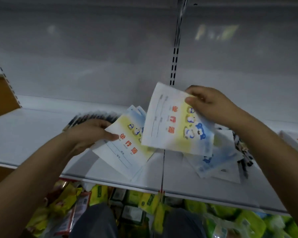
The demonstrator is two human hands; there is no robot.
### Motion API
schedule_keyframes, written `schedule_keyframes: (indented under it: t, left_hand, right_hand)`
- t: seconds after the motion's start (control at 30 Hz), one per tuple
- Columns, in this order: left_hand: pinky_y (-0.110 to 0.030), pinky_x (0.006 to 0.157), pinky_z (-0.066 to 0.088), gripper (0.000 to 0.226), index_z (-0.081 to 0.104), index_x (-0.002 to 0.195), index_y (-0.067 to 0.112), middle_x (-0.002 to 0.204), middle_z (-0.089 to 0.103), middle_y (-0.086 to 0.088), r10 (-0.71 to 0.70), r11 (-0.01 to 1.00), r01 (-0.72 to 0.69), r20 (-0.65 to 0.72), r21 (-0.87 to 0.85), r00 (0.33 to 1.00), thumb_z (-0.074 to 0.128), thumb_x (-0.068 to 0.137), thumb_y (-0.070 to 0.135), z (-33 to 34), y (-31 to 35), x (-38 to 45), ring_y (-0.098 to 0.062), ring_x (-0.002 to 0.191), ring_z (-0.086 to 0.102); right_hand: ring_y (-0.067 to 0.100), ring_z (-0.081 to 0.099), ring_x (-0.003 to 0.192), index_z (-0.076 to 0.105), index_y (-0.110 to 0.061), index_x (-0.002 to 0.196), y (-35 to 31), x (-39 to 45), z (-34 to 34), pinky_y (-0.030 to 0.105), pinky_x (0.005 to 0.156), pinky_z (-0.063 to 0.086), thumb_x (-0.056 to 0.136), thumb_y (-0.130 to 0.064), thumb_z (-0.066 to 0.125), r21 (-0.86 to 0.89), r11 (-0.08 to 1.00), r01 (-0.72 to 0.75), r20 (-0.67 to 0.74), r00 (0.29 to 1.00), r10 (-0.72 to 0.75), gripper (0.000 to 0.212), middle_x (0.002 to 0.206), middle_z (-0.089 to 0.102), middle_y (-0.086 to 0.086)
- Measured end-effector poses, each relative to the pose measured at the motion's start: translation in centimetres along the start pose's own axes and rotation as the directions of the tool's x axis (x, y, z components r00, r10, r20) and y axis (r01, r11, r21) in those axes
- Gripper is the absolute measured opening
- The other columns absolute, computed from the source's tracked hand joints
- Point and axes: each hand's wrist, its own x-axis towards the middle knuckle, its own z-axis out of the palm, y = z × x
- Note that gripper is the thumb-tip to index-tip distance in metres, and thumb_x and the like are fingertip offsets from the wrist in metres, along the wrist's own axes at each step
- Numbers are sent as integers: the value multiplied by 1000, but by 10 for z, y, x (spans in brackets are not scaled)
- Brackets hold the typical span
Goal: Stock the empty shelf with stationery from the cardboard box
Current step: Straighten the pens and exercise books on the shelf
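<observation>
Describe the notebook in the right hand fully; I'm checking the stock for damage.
The notebook is a thin, soft paper exercise book. Its cover fades from white through yellow to blue, with a blue cartoon bear, red characters and ruled lines for a name. It looks flat and uncreased, though the picture is blurred. The right hand pinches its upper corner, thumb on the cover, holding it tilted above the white shelf. Its lower edge overlaps the notebooks gripped in the left hand.
</observation>
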Motion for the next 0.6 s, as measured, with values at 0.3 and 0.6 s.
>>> schedule_keyframes:
  t: [0.3,0.6]
  left_hand:
    - [-39,81,58,18,72,109,20,98,77,-2,210,976,-208,24,-69,977,68,91,23,20,-8,0,-24,88,74]
    - [-31,87,57,40,58,129,21,119,71,-1,393,756,-371,-79,-539,916,49,96,-1,33,-16,0,-18,107,69]
  right_hand:
    - [25,47,117,61,-27,117,-37,33,123,47,115,16,89,-41,62,-509,800,316,16,933,-359,31,117,61,-2]
    - [27,68,105,56,-18,131,-18,11,104,50,97,51,74,-61,74,820,439,-367,68,824,562,73,121,68,9]
